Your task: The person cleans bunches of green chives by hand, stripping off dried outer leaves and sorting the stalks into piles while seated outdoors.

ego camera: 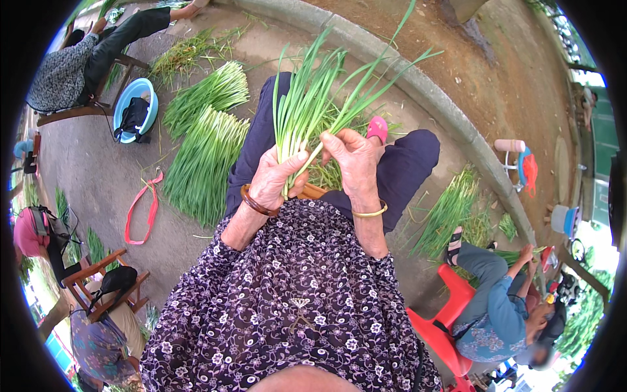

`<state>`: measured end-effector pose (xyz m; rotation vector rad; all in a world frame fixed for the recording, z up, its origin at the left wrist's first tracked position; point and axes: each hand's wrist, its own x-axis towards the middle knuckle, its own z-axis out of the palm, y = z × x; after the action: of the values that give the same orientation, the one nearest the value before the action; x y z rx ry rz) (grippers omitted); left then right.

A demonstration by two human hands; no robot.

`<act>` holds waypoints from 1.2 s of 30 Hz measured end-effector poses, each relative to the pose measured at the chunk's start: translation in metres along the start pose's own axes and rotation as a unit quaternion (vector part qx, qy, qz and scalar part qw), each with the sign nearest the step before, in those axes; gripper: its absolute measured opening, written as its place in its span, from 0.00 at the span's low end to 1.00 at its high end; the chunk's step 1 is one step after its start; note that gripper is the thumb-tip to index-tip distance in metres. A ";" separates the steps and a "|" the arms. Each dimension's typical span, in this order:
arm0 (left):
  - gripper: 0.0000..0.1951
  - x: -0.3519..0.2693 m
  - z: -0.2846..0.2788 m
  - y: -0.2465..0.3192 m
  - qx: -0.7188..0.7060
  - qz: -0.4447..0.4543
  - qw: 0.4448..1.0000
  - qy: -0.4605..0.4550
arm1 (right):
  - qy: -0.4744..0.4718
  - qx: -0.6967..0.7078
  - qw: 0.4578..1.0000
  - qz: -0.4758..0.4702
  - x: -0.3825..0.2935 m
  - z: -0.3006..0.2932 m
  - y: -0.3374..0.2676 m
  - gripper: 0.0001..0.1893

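Note:
My left hand (278, 177) is closed around a bunch of green leafy stalks (308, 100), probably garlic chives, with pale lower ends. The leaves fan out away from me above my lap. Thumb and fingertips of my right hand (353, 156) pinch a few stalks (349, 115) that lean to the right of the bunch; their lower ends cross to my left hand. A brown bangle (258, 202) circles my left wrist, and a yellow one (371, 211) my right. Beyond my hands, loose trimmings (325, 171) lie between my knees, partly hidden.
Two sorted piles of stalks (203, 166) (210, 95) lie left of my leg. Nearby are a red ribbon loop (142, 210) and a blue basin (153, 110) holding a black bag (134, 115). A stone curb (441, 100) curves ahead. At right, a person sits by a red plastic chair (443, 323).

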<state>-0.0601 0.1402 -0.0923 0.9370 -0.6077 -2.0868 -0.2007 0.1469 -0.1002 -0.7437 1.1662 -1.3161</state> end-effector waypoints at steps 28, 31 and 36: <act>0.12 0.005 0.000 0.007 -0.043 0.027 0.998 -0.049 | -0.045 0.165 0.985 0.035 -0.005 0.014 -0.017 0.11; 0.11 0.003 -0.001 0.003 -0.052 0.025 0.998 -0.036 | -0.053 0.192 0.979 0.035 -0.001 0.012 -0.018 0.11; 0.10 0.003 0.001 0.001 -0.058 0.031 0.997 -0.037 | -0.044 0.226 0.972 0.043 0.000 0.013 -0.017 0.10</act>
<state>-0.0618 0.1379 -0.0924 0.7687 -0.5415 -2.0844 -0.1938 0.1410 -0.0805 -0.4083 0.7753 -1.3931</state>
